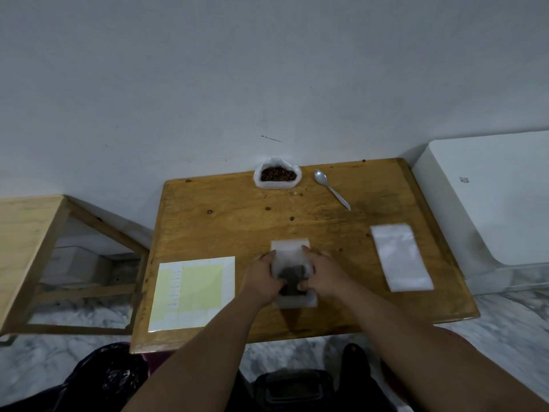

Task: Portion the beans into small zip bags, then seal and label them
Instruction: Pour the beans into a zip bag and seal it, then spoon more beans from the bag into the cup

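Fingers (pixel 269 257) of the left hand (pixel 261 275) and right hand (pixel 322 273) pinch the sides of the filled zip bag (pixel 291 254), which lies flat at the middle of the table (pixel 208 221). Sealing well likely means settling the beans (pixel 289 273) low, then pressing the strip end to end.

There is a single view, from a wide-angle camera on the person's head. It looks forward and steeply down from above the near edge of the tabletop (pixel 225 221). Both forearms come in from the bottom corners. The left hand (pixel 261 275) and right hand (pixel 325 275) meet on a zip bag (pixel 289 251) just below the picture's middle, close to the lens. The whole tabletop fits in the frame, its side edges splayed by the lens. Its far edge meets a pale wall (pixel 208 84) that fills the upper half. The marbled floor (pixel 505 322) and the person's lap lie along the bottom.
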